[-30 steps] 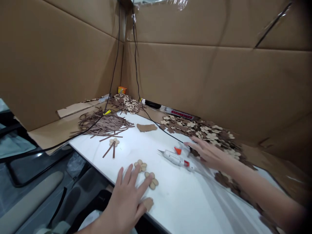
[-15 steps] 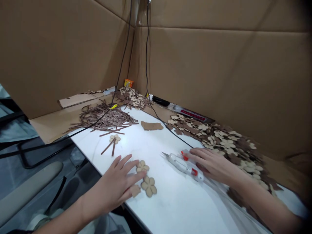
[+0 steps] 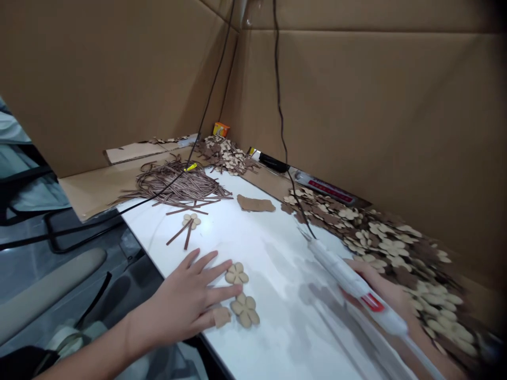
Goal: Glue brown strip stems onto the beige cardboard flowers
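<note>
My left hand [image 3: 186, 301] lies palm down over the near edge of the white table [image 3: 273, 348], fingers spread. A tan wrap covers one of its fingertips. Beside its fingers lie two beige five-petal flower cut-outs [image 3: 245, 310], and one finger reaches between them. My right hand [image 3: 376, 285] grips a white glue gun [image 3: 336, 264] with a red mark and a pointed metal tip, raised above the table; the gun partly hides the fingers. A clear rod extends from the gun's rear. Farther left, another beige flower [image 3: 191, 220] has two brown strips lying on it.
Brown strips [image 3: 178, 182] are heaped at the far left. Brown and beige flower cut-outs [image 3: 392, 245] pile along the right side, with another pile [image 3: 227, 153] in the corner. A torn cardboard piece [image 3: 255, 203] lies mid-table. Black cords [image 3: 279, 100] hang before cardboard walls [image 3: 356, 105].
My right hand has taken hold of the glue gun and lifted it off the table, bringing it rightward and nearer. My left hand stays beside the two flowers. The view has shifted slightly.
</note>
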`<act>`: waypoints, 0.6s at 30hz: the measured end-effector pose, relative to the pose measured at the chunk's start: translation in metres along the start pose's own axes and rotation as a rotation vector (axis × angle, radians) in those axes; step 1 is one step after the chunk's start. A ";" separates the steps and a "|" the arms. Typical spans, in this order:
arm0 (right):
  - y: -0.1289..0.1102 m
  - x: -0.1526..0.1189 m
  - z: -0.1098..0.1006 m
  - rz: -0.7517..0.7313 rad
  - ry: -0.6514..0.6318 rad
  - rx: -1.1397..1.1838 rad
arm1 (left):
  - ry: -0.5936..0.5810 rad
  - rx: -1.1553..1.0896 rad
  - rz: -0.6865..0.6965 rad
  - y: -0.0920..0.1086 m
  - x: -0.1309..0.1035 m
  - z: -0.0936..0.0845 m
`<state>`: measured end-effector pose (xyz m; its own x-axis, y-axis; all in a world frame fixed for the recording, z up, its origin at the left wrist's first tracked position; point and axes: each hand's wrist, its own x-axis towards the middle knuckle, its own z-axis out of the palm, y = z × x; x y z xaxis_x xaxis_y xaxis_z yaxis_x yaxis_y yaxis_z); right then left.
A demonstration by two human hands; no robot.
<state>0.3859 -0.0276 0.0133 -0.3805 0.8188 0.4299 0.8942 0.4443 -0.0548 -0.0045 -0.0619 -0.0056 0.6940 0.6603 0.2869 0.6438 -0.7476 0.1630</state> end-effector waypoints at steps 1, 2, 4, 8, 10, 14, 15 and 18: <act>-0.010 -0.001 0.000 -0.010 -0.026 0.042 | -0.009 -0.008 -0.004 0.000 0.000 0.000; -0.022 0.000 0.001 -0.031 -0.062 0.109 | -0.020 -0.014 -0.007 0.000 0.001 -0.001; -0.044 0.002 0.002 -0.088 -0.097 0.248 | -0.048 -0.022 -0.009 0.000 0.001 -0.001; -0.078 0.005 0.004 -0.157 -0.129 0.336 | -0.061 -0.023 -0.013 0.000 0.002 0.001; -0.085 0.005 0.005 -0.148 -0.170 0.337 | -0.037 -0.026 -0.020 0.000 0.001 0.002; -0.089 0.001 0.008 -0.124 -0.193 0.333 | -0.035 -0.030 -0.029 0.000 0.000 0.003; -0.089 0.001 0.008 -0.118 -0.185 0.329 | -0.045 -0.028 -0.030 0.000 0.000 0.003; -0.090 -0.002 0.010 -0.115 -0.155 0.309 | -0.083 -0.017 -0.035 0.000 0.001 0.002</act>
<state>0.3031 -0.0653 0.0083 -0.5270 0.7918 0.3087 0.7388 0.6064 -0.2940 -0.0027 -0.0608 -0.0075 0.6961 0.6890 0.2019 0.6628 -0.7248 0.1881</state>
